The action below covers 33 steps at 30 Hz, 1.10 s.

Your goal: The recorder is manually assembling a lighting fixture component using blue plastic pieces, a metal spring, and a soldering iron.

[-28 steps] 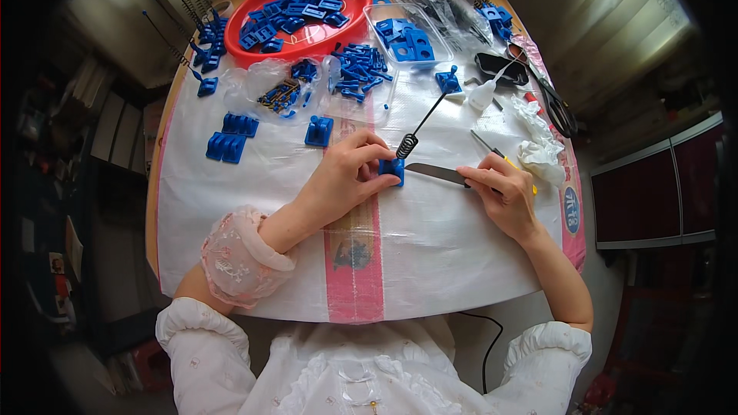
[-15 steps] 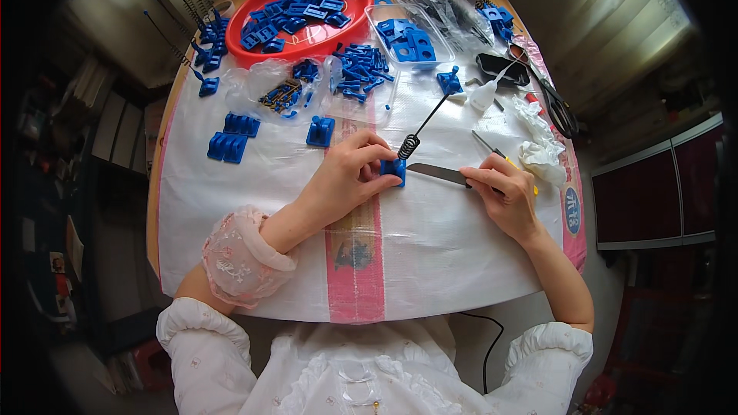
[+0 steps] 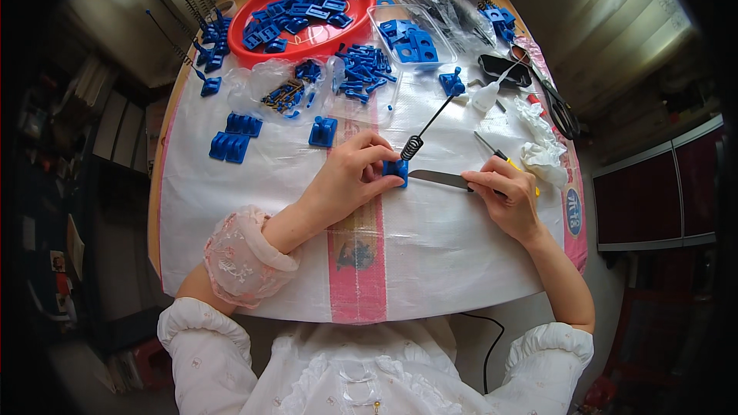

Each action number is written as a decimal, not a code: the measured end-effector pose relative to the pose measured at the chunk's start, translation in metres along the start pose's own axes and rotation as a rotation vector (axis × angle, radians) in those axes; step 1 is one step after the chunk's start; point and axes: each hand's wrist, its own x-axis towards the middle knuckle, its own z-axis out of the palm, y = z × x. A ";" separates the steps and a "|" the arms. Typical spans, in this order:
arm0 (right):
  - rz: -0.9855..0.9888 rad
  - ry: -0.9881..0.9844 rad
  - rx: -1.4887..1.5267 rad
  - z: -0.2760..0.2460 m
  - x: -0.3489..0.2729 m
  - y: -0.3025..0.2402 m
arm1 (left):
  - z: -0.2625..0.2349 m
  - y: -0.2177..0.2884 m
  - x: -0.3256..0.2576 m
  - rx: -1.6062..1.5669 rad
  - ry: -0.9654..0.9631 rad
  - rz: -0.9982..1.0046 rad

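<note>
My left hand (image 3: 346,177) is closed, pinching a small blue plastic base (image 3: 397,170) between thumb and fingers just above the white sheet. From this base a black coil spring (image 3: 413,146) with a thin rod slants up and away to the right. The rod's upper end overlaps in view with another blue part (image 3: 452,84). In my right hand (image 3: 506,194) is a knife with a dark blade (image 3: 440,177), gripped near its handle end. The blade's tip meets or nearly meets the base's right side; contact is too fine to tell.
Beyond my hands stand a red basin (image 3: 240,50) of blue parts, a clear tub (image 3: 446,58) and blue pegs (image 3: 363,69). Blue bases (image 3: 229,146) lie at left, another (image 3: 323,131) nearer. At right are a white-nozzled bottle (image 3: 484,97), scissors (image 3: 563,111), crumpled tissue (image 3: 542,160) and a yellow-handled tool (image 3: 500,155).
The knife's blade has turned a little and lies more level. Both hands keep their grips, and the whole view has shifted very slightly.
</note>
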 end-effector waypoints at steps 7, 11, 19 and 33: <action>0.093 0.032 0.062 -0.009 0.005 -0.001 | -0.001 0.000 -0.001 0.007 0.003 0.007; 0.120 0.064 0.013 -0.021 0.007 -0.004 | 0.001 -0.002 0.000 -0.004 0.007 0.010; -0.072 -0.146 -0.114 -0.037 -0.012 -0.008 | 0.001 -0.002 -0.001 -0.017 0.001 -0.018; -0.140 -0.190 -0.175 -0.010 -0.002 -0.012 | -0.001 -0.002 0.000 -0.009 -0.037 -0.035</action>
